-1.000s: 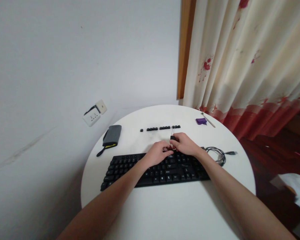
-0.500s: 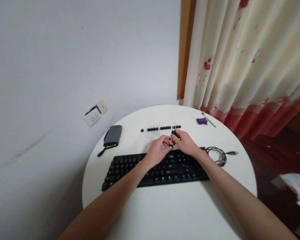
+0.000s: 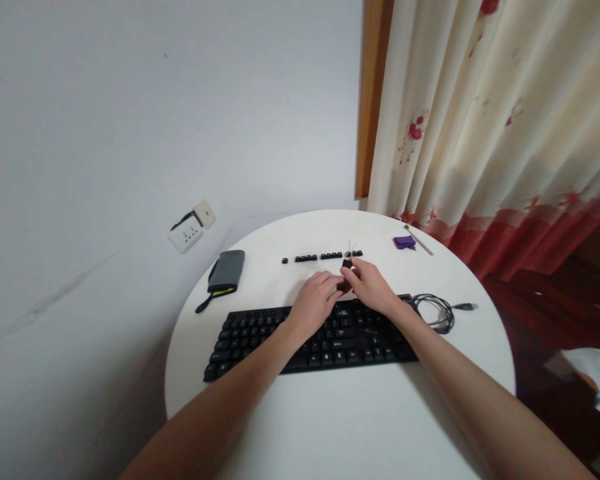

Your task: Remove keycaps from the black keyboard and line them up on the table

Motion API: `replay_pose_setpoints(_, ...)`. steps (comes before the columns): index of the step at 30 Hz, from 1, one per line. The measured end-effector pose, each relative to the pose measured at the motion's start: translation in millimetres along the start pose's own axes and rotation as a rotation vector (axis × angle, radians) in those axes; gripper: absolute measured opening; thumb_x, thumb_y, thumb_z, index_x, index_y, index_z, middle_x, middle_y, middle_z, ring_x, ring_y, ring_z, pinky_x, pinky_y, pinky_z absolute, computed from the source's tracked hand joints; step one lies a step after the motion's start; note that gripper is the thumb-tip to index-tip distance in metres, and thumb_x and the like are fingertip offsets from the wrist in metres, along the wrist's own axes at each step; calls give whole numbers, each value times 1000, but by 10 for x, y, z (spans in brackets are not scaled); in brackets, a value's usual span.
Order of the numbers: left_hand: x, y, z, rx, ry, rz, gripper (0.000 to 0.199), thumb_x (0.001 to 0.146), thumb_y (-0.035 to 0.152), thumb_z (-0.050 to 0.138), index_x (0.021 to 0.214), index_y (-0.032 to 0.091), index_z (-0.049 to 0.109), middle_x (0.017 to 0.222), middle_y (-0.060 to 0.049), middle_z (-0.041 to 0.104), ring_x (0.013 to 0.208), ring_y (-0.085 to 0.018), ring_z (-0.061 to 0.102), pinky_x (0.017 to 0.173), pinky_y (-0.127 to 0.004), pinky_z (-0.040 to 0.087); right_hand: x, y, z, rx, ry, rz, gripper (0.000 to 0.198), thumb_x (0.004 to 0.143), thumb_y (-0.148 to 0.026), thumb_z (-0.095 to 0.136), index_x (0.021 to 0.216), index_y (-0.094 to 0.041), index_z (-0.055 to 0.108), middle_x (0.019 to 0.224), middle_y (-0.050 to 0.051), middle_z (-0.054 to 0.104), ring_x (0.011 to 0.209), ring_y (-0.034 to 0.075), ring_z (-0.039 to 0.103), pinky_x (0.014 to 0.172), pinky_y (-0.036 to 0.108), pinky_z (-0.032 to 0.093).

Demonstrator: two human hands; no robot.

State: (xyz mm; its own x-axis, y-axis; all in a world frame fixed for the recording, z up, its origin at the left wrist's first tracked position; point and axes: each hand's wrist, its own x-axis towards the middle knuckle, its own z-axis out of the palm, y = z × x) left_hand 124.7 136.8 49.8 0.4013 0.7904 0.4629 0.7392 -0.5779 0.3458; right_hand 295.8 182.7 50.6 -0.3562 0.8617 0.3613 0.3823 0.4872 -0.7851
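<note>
My right hand (image 3: 373, 287) is closed on a keycap puller (image 3: 347, 264), a small black grip whose thin wire loops point away from me. My left hand (image 3: 314, 300) is closed beside it, fingertips pinching a small dark keycap (image 3: 341, 286) that they mostly hide. Both hands hover over the far edge of a black keyboard (image 3: 347, 340), whose middle is partly covered by my left hand and forearm. Beyond the hands, loose black keycaps (image 3: 306, 258) lie in a row on the white round table (image 3: 330, 413), one apart at the left end.
At the left lies a grey cloth pouch (image 3: 229, 268) with a strap. A coiled black USB cable (image 3: 445, 320) rests right of the keyboard. Farther back are a folded purple cloth (image 3: 405, 243) and a pale-handled brush (image 3: 420, 241). A wall with a socket (image 3: 186, 235) borders the left.
My left fingers have drawn in closer to the right hand, closing more around the small dark keycap. The right hand with the puller has hardly moved.
</note>
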Motion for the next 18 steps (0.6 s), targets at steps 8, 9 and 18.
replay_pose_setpoints(8, -12, 27, -15, 63, 52, 0, 17, 89, 16, 63, 103, 23, 67, 107, -4, 63, 102, -22, 56, 93, -38, 49, 2, -36, 31, 68, 29, 29, 23, 95, -37, 49, 78, -21, 51, 67, 1, 64, 61, 17, 63, 61, 27, 46)
replay_pose_setpoints(9, -13, 27, -13, 60, 58, -1, 17, 89, 16, 63, 103, 23, 67, 108, -4, 62, 103, -22, 55, 94, -38, 49, 2, -43, 32, 67, 27, 34, 23, 95, -36, 49, 77, -21, 50, 68, 1, 64, 61, 17, 63, 61, 26, 46)
replay_pose_setpoints(18, -19, 39, -24, 31, 76, 23, 18, 87, 14, 64, 103, 22, 66, 113, -5, 59, 107, -23, 53, 98, -40, 48, -11, -71, -12, 54, -37, 56, 18, 96, -34, 49, 85, -20, 54, 66, 2, 66, 61, 18, 66, 61, 27, 49)
